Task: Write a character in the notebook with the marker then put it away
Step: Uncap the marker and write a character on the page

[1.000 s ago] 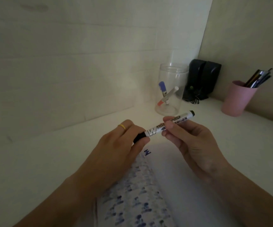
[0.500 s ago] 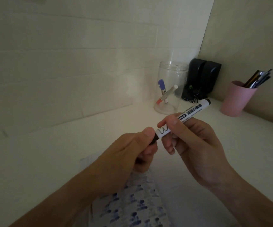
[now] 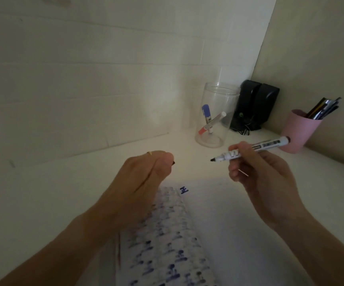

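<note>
Your right hand holds the whiteboard marker by its barrel, thumb & fingers wrapped round the middle. Marker is uncapped: black tip points left, tail end points up-right toward the pink cup. Your left hand is curled closed w/ a small black piece pinched at the fingertips, prob. the marker cap, mostly hidden so can't be sure. Gold ring shows on a left finger. The two hands sit apart, both above the open notebook on the white desk.

Notebook's left page is full of blue marks, blurred; right page is nearly blank w/ one blue character at its top left corner.

Back by the wall: clear plastic jar w/ two markers leaning inside, black speakers just beside it in the corner, pink cup w/ pens to the right.
</note>
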`<state>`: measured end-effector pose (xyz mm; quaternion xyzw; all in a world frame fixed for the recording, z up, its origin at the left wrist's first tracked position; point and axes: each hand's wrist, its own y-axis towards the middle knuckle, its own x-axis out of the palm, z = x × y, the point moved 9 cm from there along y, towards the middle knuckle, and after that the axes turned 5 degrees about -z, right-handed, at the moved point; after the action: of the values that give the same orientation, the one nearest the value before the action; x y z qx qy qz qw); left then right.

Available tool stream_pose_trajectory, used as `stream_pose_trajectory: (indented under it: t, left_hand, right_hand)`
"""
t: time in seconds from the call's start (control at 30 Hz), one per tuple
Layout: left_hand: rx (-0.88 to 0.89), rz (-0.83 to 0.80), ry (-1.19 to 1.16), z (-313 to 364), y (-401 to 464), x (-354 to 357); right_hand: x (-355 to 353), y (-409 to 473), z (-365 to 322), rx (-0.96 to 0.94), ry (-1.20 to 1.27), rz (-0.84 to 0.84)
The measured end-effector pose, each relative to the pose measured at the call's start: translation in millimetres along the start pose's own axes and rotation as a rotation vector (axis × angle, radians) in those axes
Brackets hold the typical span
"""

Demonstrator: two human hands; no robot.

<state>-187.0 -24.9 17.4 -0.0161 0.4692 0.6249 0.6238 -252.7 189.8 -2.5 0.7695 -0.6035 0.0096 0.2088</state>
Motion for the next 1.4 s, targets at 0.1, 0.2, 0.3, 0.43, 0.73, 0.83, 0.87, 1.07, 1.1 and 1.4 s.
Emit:
stream_pose_trajectory:
  t: [0.1,0.2,0.3,0.43,0.73,0.83,0.87,1.07,1.1,1.4]
  left_hand:
    - [-0.107,-0.216,0.049,-23.1,-1.6,19.1]
    - [-0.176,-0.431,0.054,-40.6,-7.2,34.6]
    - [-0.132,-0.504,0.021,-39.4,-5.7,40.3]
    - [-0.103,-0.506,0.092,-41.0,-2.8,41.5]
    - [-0.015,-0.522,0.153,-40.8,-2.5,48.6]
    - [-0.023,-0.519,0.129,-41.6,-2.2,48.8]
    - [-0.025,-0.517,0.13,-42.0,-2.2,49.0]
    - [-0.036,-0.51,0.124,-41.5,-3.0,48.7]
    - [-0.038,-0.509,0.119,-41.5,-3.0,48.4]
    - [-0.02,-0.505,0.115,-40.1,-3.1,47.8]
  right_hand:
    - [3.8,1.4,16.7,0.059,-0.087,-0.025]
    - [0.8,1.9,25.4,0.117,-0.161,-0.025]
    - [1.6,2.4,34.4,0.165,-0.216,-0.052]
    - [5.2,4.3,45.5,0.2,-0.273,-0.057]
    - [3.1,5.3,52.5,0.152,-0.427,-0.062]
    - [2.7,5.0,54.8,0.137,-0.45,-0.062]
    - [3.2,5.1,56.0,0.136,-0.457,-0.064]
    - [5.1,4.2,57.4,0.133,-0.52,-0.089]
    - [4.1,4.2,57.9,0.134,-0.542,-0.085]
    - [-0.1,4.5,58.5,0.132,-0.519,-0.051]
